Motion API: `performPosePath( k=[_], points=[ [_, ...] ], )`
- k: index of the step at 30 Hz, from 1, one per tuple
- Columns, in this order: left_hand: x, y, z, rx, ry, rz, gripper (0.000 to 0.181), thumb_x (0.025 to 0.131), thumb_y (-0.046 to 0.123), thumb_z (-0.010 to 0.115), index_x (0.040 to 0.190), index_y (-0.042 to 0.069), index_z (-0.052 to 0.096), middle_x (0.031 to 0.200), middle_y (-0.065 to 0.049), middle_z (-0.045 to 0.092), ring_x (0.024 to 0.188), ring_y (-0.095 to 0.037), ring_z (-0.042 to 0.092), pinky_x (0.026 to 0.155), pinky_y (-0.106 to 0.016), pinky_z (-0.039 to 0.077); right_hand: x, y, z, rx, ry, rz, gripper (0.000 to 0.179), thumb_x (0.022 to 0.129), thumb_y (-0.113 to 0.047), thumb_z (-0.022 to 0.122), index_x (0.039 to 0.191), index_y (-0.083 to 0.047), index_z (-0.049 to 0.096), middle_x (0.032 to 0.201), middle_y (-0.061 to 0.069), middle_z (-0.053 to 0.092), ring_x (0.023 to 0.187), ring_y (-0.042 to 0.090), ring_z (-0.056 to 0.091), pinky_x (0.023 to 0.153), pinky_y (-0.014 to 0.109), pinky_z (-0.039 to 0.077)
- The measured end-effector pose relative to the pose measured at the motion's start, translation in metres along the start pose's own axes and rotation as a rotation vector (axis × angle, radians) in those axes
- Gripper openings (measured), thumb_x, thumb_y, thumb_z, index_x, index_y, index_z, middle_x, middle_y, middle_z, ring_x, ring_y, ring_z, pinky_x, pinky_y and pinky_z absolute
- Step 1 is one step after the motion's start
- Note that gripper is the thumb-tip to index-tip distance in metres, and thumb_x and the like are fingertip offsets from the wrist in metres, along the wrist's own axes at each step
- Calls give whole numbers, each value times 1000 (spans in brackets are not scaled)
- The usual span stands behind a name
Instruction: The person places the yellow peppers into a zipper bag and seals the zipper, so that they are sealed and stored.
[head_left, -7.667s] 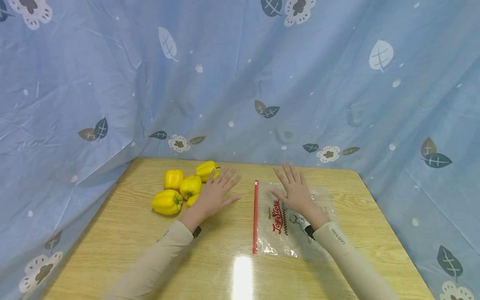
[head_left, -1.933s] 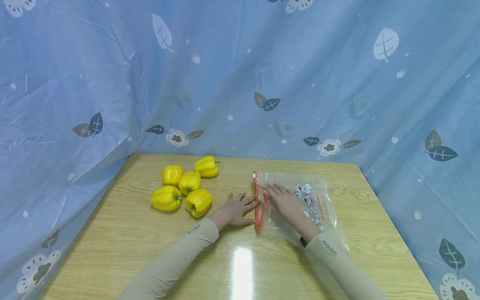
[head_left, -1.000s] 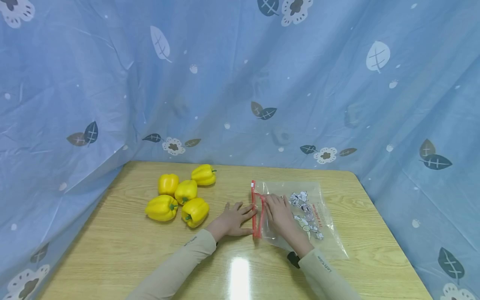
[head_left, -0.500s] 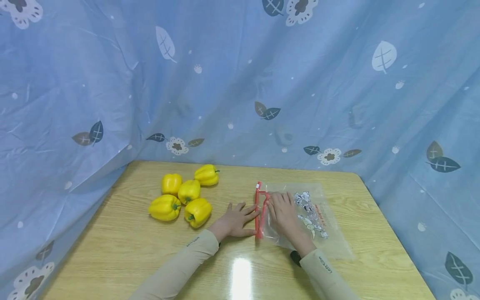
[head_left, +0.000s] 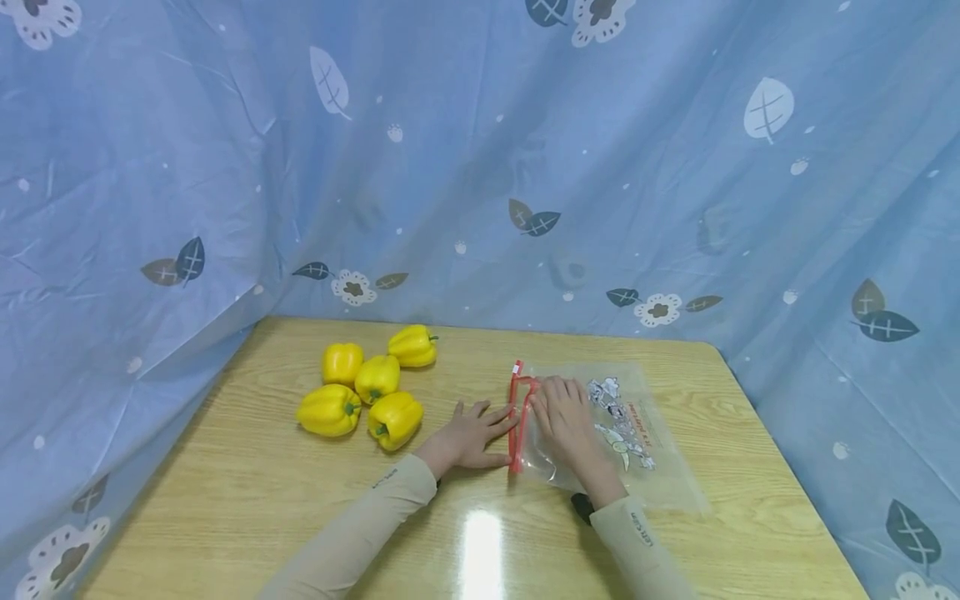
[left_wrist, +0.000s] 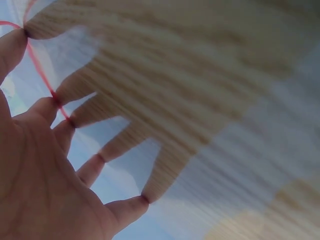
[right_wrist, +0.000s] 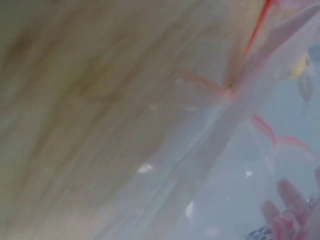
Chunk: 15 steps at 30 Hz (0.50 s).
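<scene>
A clear plastic zip bag (head_left: 667, 467) with a red slider edge and printed cartoon figures lies right of centre in the head view. Its mouth gapes at the left. My left hand (head_left: 472, 437) rests palm down, fingers spread, with its fingertips on the lower red edge (head_left: 513, 442). In the left wrist view the left hand (left_wrist: 50, 175) has thumb and two fingers on that red line. My right hand (head_left: 570, 425), fingers curled, grips the upper layer near its red rim. Clear film fills much of the right wrist view, fingers (right_wrist: 287, 212) blurred through it.
Several yellow bell peppers (head_left: 330, 410) sit grouped at the left of the wooden table (head_left: 210, 500). A blue patterned cloth (head_left: 450, 150) hangs along the back and both sides. Light glares off the table front.
Both hands hovered spread earlier; now they are on the bag, which shows a different printed side and has its mouth parted. In the last second, the right hand's fingers have curled a little more.
</scene>
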<state>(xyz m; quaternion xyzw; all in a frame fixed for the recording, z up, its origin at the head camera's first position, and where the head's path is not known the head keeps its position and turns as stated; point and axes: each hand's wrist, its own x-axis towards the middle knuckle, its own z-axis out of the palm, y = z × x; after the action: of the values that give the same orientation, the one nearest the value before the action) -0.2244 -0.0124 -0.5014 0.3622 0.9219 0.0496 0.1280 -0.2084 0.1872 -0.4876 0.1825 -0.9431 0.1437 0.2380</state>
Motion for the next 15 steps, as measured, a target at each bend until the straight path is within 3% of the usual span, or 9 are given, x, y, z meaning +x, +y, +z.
performPosePath(
  k=[6,15],
  points=[
    [1,-3,-1,-20,-11,-6,73,87,66,40,148,33,19,155,11,11,141,-28,15,108,-64,14,3,-2,1,10,6,3,29,97,-30,43,109,-5,52,105,12,54,100,30,45,100,46,31],
    [1,-2,-3,-97,-21,-10,73,86,65,44,147,33,21,155,11,12,141,-28,14,109,-63,10,1,5,3,101,-17,109,37,99,-31,38,123,-5,48,113,14,52,113,33,44,103,49,29]
  ],
)
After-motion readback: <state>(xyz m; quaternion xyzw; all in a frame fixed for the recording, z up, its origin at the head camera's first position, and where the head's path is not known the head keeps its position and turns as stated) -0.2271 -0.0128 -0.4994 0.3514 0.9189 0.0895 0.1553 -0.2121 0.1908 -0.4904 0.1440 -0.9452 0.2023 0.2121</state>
